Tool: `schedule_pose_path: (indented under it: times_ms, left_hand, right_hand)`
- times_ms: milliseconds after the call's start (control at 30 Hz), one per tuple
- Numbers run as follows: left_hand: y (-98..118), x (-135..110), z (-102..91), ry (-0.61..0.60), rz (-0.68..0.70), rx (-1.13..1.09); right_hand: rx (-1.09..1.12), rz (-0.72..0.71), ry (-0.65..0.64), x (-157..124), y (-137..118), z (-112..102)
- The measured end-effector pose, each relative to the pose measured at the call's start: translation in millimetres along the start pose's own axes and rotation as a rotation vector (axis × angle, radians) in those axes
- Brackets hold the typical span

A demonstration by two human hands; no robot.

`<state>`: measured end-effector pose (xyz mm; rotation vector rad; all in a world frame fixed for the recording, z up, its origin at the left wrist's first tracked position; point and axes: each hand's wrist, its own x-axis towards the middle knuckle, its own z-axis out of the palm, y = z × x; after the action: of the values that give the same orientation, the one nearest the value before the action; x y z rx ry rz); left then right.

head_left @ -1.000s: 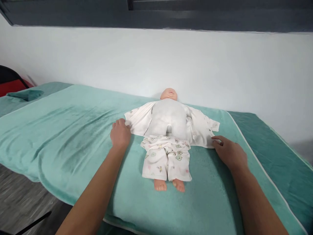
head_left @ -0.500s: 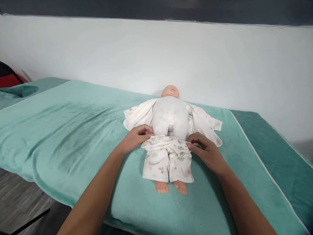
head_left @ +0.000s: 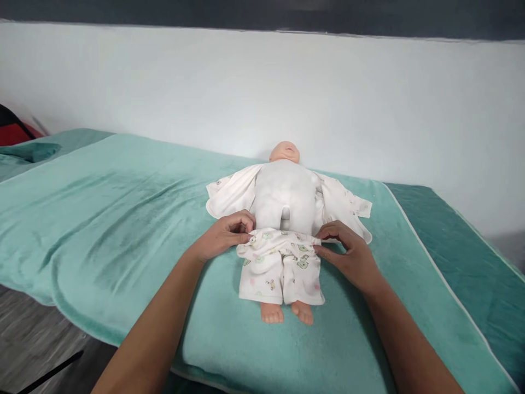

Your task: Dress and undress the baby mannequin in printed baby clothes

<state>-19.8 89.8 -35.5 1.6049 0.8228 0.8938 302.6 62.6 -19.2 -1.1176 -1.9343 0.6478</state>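
Observation:
A baby doll lies on its back on a teal towel, head toward the wall. A white printed top is spread open under it on both sides. White printed trousers cover its legs, with bare feet showing below. My left hand pinches the trousers' waistband at the doll's left-side hip as I see it. My right hand pinches the waistband on the other side. Both hands are closed on the fabric.
The towel covers a padded table set against a white wall. A darker green cover shows at the right. A folded teal cloth and a red and black object lie at the far left. Grey floor is below left.
Both hands left the edges of the spread top and came inward to the trousers' waistband, then gripped it at both hips. The waistband has bunched slightly.

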Motion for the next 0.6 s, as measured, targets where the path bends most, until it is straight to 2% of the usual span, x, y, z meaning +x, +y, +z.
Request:
schedule_pose_path:
  times_ms: [133,200,433,600]
  left_hand:
    - [-2,2,5.8,0.091,0.021,-0.029]
    - [-4,4,9.4,0.143,0.036,-0.05]
    - [-5,8,17.8,0.268,0.1,-0.035]
    - [-4,9,21.4,0.336,0.104,-0.059]
  right_hand:
    - [0.047,-0.001,-0.089,3,-4,2]
    - [0.046,-0.017,-0.083,4,-6,4]
    - [0.065,-0.091,0.028,4,-10,14]
    - [0.057,-0.067,0.196,7,-4,20]
